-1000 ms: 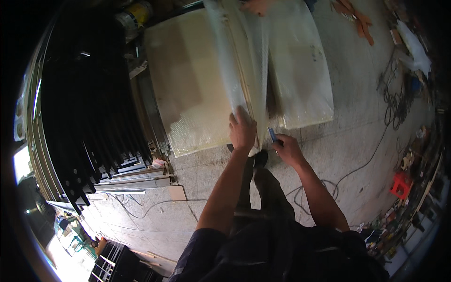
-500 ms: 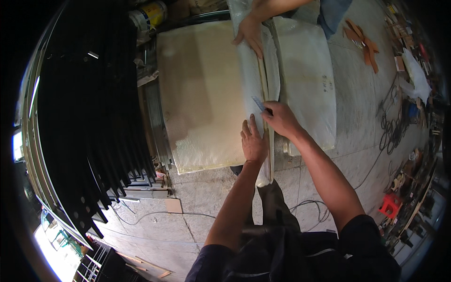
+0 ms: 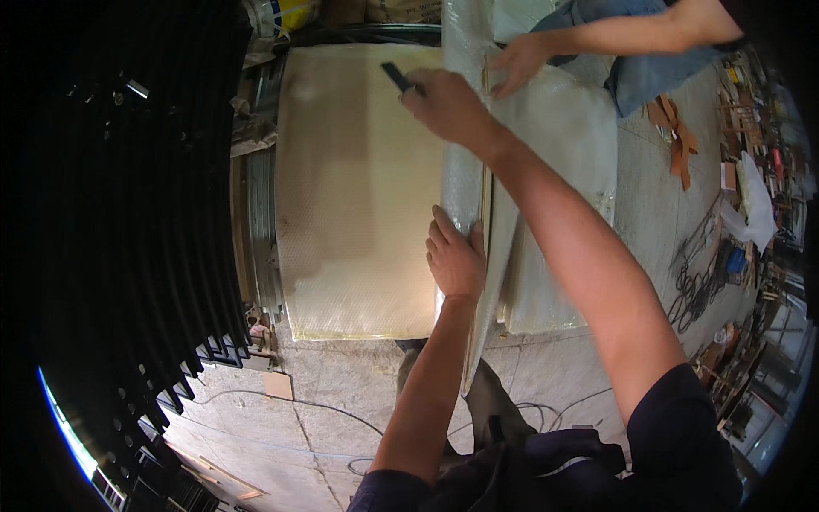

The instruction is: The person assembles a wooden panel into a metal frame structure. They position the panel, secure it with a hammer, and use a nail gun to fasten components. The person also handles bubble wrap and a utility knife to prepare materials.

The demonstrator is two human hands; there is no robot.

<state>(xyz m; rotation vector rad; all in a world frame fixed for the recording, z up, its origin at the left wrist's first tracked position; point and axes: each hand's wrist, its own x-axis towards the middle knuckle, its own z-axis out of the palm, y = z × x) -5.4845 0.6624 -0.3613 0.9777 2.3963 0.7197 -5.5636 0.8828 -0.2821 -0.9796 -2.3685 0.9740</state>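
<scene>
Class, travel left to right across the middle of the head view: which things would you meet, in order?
Black metal bars, bubble-wrapped flat panel, the person's left hand, second plastic-wrapped panel, tangled dark cable, white plastic sheet.

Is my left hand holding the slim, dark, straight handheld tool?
No, the right hand grips the slim, dark, straight tool, while the left hand lies against clear plastic bubble wrap.

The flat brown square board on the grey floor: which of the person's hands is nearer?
Left. The left hand is up and right of the board in the picture; the right hand, holding a slim dark tool, is much farther up.
</scene>
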